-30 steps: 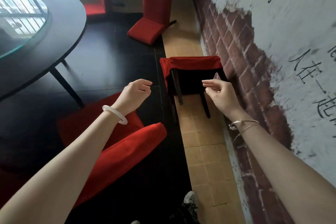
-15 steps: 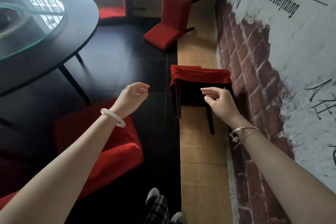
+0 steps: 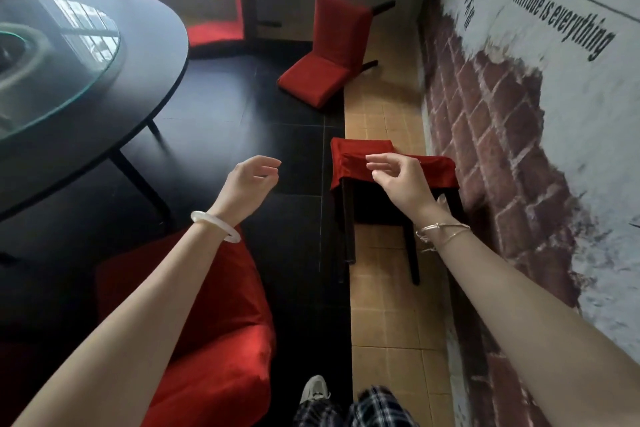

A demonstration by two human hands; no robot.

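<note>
A fallen red chair point(image 3: 440, 170) with black legs lies ahead of me on the tan tiles beside the brick wall. My right hand point(image 3: 398, 184) hovers in front of its red cover, fingers loosely curled, holding nothing. My left hand point(image 3: 249, 187) is raised over the black floor to the left of that chair, fingers relaxed and empty. A white bangle is on my left wrist, thin bracelets on my right.
Another red chair point(image 3: 221, 322) lies under my left arm. Two more tipped red chairs lie farther off, one point(image 3: 325, 52) by the tan strip and one point(image 3: 221, 28) behind it. A round black table point(image 3: 152, 55) with a glass turntable stands left. The painted brick wall point(image 3: 502, 114) runs along the right.
I have stepped forward: the fallen chair by the wall has drawn nearer and my right hand now overlaps its red cover. Both hands kept their raised, empty pose.
</note>
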